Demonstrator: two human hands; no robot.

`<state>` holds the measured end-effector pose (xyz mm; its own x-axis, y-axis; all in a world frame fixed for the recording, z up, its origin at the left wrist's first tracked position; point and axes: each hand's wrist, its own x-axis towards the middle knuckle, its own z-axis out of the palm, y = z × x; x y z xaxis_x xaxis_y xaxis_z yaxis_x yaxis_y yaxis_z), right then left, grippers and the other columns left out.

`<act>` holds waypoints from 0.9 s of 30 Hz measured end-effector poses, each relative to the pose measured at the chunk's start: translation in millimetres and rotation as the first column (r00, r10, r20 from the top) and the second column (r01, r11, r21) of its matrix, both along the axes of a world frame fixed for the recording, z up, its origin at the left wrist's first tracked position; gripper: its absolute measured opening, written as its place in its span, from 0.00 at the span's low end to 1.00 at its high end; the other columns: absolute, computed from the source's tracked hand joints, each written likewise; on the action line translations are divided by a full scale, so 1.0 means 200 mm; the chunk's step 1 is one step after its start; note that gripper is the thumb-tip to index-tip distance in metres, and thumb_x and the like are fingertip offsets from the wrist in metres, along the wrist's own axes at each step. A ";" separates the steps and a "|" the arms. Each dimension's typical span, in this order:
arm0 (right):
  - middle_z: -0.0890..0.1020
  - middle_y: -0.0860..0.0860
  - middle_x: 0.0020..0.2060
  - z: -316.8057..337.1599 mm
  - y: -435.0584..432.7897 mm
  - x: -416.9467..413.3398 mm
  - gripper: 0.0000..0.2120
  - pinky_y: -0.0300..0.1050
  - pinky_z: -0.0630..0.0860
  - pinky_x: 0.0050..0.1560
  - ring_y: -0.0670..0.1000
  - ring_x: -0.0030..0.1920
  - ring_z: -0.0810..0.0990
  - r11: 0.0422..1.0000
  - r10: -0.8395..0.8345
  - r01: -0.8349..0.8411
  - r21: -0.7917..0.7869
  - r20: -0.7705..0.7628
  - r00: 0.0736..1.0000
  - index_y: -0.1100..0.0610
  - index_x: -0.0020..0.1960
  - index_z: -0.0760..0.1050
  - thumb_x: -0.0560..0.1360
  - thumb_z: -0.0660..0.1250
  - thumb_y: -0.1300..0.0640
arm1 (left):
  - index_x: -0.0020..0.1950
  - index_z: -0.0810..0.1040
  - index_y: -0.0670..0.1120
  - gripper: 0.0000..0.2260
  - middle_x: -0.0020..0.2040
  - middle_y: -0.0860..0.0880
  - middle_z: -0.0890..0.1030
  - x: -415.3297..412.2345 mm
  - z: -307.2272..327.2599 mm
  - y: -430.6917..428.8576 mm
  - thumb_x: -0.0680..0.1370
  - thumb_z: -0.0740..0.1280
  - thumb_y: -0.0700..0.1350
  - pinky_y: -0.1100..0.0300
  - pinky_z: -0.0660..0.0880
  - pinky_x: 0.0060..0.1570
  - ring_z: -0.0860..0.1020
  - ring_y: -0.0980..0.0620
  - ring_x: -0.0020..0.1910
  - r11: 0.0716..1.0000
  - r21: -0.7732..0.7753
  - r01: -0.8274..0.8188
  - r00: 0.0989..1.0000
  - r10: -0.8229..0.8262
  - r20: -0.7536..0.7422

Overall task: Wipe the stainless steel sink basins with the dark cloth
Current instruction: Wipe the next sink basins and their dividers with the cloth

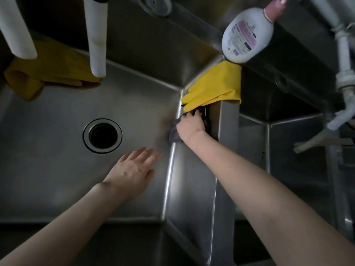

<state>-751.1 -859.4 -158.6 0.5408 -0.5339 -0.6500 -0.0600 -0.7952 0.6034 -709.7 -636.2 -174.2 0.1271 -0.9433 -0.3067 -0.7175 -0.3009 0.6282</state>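
I look down into a stainless steel sink basin [57, 169] with a round drain [102, 135] in its floor. My right hand [191, 124] is shut on the dark cloth [174, 133] and presses it against the basin's right wall, near the far corner and just below a yellow glove. My left hand [132, 171] hovers flat over the basin floor with its fingers spread, right of the drain, holding nothing. A second basin [299, 162] lies to the right, beyond the steel divider [227, 150].
One yellow rubber glove [215, 87] hangs over the divider's far end; another [46, 70] lies on the far left rim. A white soap bottle [247, 35] stands on the back ledge. Two white spouts [97, 35] hang above the basin, and white pipes [345, 73] run at the right.
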 end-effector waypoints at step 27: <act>0.77 0.53 0.59 0.38 0.02 -0.03 0.13 0.45 0.68 0.55 0.57 0.63 0.72 0.971 0.012 -0.057 0.232 0.193 0.981 0.56 0.59 0.77 0.79 0.58 0.58 | 0.78 0.46 0.56 0.39 0.79 0.53 0.52 -0.08 0.01 -0.06 0.67 0.33 0.65 0.52 0.53 0.73 0.51 0.50 0.77 0.995 0.097 0.027 0.999 -0.031 0.041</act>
